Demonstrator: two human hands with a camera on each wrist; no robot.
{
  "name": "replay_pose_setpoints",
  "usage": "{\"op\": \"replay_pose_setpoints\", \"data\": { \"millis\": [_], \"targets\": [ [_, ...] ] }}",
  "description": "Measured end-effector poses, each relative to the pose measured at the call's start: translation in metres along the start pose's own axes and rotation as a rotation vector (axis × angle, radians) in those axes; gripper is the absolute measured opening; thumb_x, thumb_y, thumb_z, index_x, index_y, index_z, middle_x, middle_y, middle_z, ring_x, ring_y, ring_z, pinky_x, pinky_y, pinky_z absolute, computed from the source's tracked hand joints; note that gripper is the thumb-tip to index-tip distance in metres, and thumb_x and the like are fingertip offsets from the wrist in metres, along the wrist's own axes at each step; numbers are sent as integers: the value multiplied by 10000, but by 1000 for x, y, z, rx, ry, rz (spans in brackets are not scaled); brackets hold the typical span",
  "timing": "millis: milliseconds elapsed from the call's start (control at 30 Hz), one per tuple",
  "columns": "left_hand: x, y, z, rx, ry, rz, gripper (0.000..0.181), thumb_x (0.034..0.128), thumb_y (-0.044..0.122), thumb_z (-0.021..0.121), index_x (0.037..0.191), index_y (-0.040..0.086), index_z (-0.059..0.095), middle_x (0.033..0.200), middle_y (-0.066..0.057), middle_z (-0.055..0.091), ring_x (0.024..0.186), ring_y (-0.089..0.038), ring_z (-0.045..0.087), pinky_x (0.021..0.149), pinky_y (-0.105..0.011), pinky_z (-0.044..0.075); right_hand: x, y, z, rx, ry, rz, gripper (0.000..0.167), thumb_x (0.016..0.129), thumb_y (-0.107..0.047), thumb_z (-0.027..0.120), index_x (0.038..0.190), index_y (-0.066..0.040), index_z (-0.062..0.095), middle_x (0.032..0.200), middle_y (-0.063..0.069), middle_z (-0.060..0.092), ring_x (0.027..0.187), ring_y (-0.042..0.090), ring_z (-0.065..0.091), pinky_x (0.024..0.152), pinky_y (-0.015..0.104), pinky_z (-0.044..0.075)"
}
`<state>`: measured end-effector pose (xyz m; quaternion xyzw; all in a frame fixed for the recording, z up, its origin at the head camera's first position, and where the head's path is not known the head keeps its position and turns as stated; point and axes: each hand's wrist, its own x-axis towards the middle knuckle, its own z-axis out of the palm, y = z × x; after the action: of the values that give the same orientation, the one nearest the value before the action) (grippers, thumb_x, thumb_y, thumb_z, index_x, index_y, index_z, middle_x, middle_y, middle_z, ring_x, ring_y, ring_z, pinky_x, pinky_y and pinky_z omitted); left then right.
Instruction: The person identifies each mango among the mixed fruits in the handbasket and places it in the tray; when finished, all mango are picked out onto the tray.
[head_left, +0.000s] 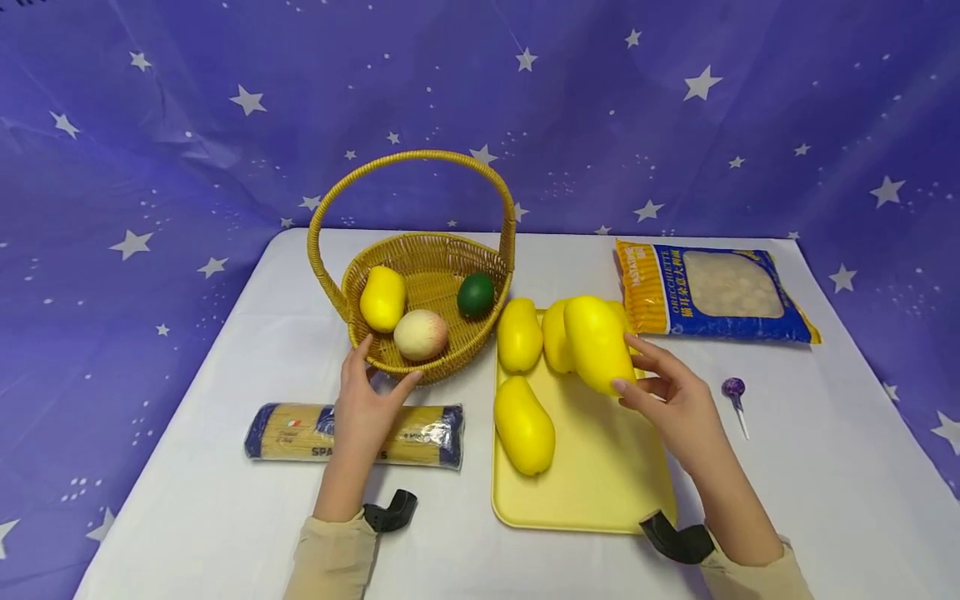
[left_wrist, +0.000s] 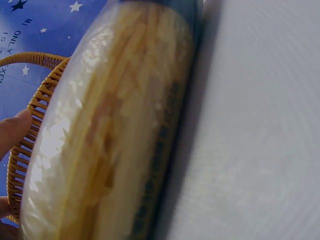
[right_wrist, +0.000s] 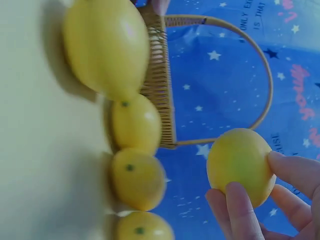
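Note:
My right hand [head_left: 667, 396] holds a yellow mango [head_left: 597, 343] above the yellow tray [head_left: 592, 492], thumb on one side and fingers on the other. In the right wrist view this mango [right_wrist: 240, 167] is off the tray. Several more mangoes lie on the tray, one [head_left: 525, 425] at the left front and the others along the back, partly hidden. My left hand [head_left: 367, 408] grips the near rim of the wicker basket [head_left: 457, 362]. Inside the basket are a mango [head_left: 383, 300], a peach [head_left: 421, 335] and a dark green avocado [head_left: 476, 295].
A spaghetti pack [head_left: 288, 433] lies below my left hand, its middle covered by the wrist. At the back right is an orecchiette bag [head_left: 720, 292], with a purple lollipop [head_left: 735, 390] in front of it. The basket's tall handle [head_left: 420, 156] arches up before the starry backdrop.

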<state>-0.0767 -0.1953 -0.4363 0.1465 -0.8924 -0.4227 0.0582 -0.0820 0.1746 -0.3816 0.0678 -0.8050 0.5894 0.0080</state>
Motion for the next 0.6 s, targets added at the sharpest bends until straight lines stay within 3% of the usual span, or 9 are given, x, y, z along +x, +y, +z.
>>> {"op": "replay_pose_setpoints", "data": {
  "millis": [167,333,600],
  "targets": [
    [0,1,-1,5,-9,-8,1021,775,664,662,1554,232,165,1587,-156,112,1379,-408,279,1056,-632,270,-20,16,8,20,-11,101,580,882,-121,716,1419,-111,495,1189,205,581,769,200,668,700,284,575],
    [0,1,-1,3,0,2,1001,788,628,681,1551,218,180,1581,-168,126,1365,-397,314,1055,-618,284,-37,27,17,26,-8,193,587,865,-89,728,1407,-103,500,1157,235,597,762,261,675,683,275,574],
    [1,0,0,8,12,10,999,784,620,693,1547,209,196,1573,-171,154,1383,-396,280,1066,-608,277,-56,42,28,-52,-10,270,600,855,-151,750,1404,-173,507,1148,179,622,762,185,644,668,249,553]
  ]
}}
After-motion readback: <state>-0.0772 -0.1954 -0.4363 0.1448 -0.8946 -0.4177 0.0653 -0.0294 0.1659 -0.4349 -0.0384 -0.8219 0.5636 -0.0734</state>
